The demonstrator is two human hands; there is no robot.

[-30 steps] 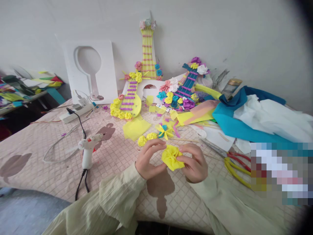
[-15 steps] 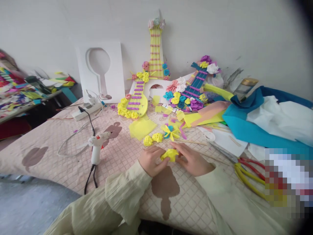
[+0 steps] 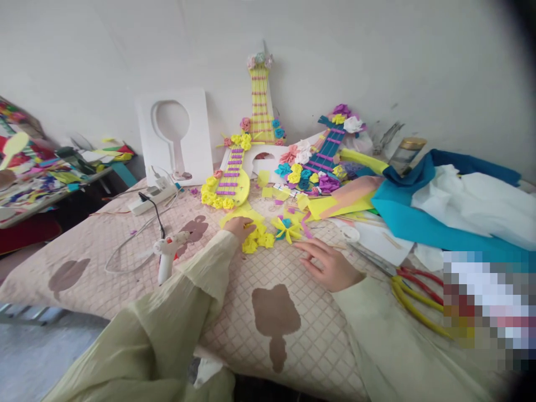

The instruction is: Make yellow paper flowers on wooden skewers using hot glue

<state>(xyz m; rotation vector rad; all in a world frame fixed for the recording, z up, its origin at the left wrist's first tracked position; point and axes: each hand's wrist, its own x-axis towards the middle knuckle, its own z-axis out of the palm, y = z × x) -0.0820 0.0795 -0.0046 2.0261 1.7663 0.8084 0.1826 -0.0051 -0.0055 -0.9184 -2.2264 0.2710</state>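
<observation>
My left hand (image 3: 238,228) reaches over a yellow crepe paper sheet (image 3: 250,213), just beside a cluster of yellow paper flowers (image 3: 260,241). Its fingers curl downward and are partly hidden, so I cannot tell whether they grip the paper. My right hand (image 3: 329,263) rests low over the quilted tablecloth (image 3: 318,335), holding nothing, with fingers stretched out and somewhat apart. Between the hands and a little farther back lies a yellow star-shaped paper piece (image 3: 288,230) with a blue centre.
A white glue gun (image 3: 166,257) stands left, its cord running to a power strip (image 3: 153,200). Scissors (image 3: 402,279) lie right. Behind are decorated paper instruments (image 3: 232,178), a white foam cutout board (image 3: 199,134), blue fabric-like paper (image 3: 402,215) and a jar (image 3: 406,153).
My left hand has moved forward and left to the yellow sheet. The yellow flower that was between both hands has left them; the flower cluster looks larger. My right hand now lies open.
</observation>
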